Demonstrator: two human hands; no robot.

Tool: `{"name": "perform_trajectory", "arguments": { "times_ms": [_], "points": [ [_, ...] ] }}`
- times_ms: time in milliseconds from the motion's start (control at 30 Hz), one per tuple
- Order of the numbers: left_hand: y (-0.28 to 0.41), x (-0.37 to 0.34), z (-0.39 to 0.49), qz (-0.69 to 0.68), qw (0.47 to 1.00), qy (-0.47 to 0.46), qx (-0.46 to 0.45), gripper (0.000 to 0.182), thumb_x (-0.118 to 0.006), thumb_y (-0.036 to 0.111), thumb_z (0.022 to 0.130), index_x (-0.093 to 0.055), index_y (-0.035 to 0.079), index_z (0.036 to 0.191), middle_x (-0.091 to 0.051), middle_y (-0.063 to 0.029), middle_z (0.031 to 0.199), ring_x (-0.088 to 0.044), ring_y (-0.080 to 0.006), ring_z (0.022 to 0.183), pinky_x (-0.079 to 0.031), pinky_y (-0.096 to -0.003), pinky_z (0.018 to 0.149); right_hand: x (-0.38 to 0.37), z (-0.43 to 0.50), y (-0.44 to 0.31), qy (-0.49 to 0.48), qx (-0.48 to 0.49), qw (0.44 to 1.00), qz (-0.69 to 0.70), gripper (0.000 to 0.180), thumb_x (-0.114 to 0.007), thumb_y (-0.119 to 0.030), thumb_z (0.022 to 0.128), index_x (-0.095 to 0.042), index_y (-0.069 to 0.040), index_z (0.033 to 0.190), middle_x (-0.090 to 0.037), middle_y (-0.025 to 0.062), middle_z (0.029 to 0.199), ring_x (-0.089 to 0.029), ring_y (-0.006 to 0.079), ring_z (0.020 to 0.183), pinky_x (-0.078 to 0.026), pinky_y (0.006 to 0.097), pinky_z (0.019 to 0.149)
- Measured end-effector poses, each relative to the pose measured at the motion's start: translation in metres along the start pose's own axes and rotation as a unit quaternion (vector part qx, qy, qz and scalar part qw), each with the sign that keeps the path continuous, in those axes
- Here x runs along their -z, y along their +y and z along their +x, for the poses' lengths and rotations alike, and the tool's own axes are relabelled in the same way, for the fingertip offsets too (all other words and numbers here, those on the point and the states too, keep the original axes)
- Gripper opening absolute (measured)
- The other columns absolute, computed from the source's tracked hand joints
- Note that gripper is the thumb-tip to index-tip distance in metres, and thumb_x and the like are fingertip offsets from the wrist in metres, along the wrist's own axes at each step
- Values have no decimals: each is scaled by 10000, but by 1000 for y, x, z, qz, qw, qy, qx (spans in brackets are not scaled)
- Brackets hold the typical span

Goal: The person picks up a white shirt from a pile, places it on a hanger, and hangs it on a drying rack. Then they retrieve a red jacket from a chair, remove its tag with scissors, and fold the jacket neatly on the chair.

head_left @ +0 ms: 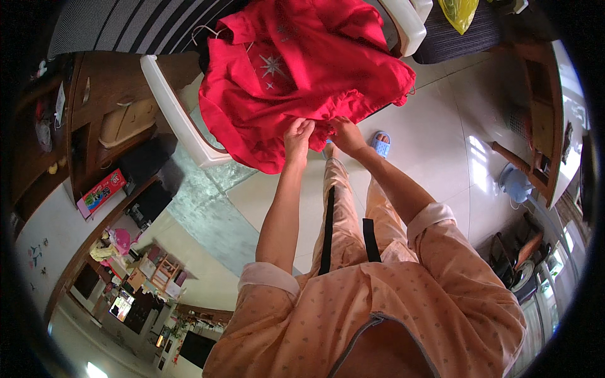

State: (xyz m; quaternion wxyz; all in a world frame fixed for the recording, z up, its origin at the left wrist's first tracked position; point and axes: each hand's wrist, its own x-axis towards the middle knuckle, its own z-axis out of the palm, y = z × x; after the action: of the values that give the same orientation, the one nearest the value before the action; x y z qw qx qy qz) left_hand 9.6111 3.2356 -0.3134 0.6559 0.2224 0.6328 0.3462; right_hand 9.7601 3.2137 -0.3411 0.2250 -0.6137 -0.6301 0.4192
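A red cloth garment point(302, 61) with a silver star print and pale cords is spread out before me, its far part over a white-armed piece of furniture point(184, 113). My left hand point(298, 141) pinches the garment's gathered near edge between thumb and fingers. Close beside it on the right, my right hand point(347, 136) grips the same puckered edge. The cloth hangs in folds below and left of my left hand. What lies beneath the garment is mostly hidden.
A wooden cabinet point(101, 80) stands at the left, near a red printed box point(101, 191). At the upper right, a yellow plastic bag point(457, 14) rests on a dark seat point(453, 42). My blue slippers point(381, 145) are on the tiled floor point(430, 123). A blue fan point(515, 182) is farther right.
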Motion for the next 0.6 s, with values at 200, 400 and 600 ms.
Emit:
{"name": "perform_trajectory", "arguments": {
  "times_ms": [200, 400, 600],
  "points": [
    [-30, 12, -11, 130, 990, -30, -45, 266, -567, 0, 798, -552, -4, 1064, -612, -56, 977, -572, -118, 874, -446, -246, 805, -14, -3, 7, -29, -23, 992, -122, 191, -609, -151, 692, -601, -40, 847, -571, 129, 899, -525, 310, 914, -460, 375, 780],
    [-50, 8, -12, 344, 923, -12, -175, 290, -612, 55, 747, -561, 14, 1030, -620, -120, 937, -602, -241, 850, -471, -332, 746, -23, 1, 17, -32, 62, 971, -229, 188, -631, -153, 670, -585, -24, 799, -549, 129, 966, -498, 299, 950, -449, 355, 809],
    [-46, -4, -16, 571, 767, 72, -285, 318, -617, 103, 698, -523, 61, 999, -576, -110, 862, -547, -315, 879, -417, -442, 725, -15, 0, -2, -9, -94, 996, -5, 251, -688, -163, 627, -594, -10, 803, -594, 132, 784, -566, 289, 771, -462, 360, 663]
  ]
}}
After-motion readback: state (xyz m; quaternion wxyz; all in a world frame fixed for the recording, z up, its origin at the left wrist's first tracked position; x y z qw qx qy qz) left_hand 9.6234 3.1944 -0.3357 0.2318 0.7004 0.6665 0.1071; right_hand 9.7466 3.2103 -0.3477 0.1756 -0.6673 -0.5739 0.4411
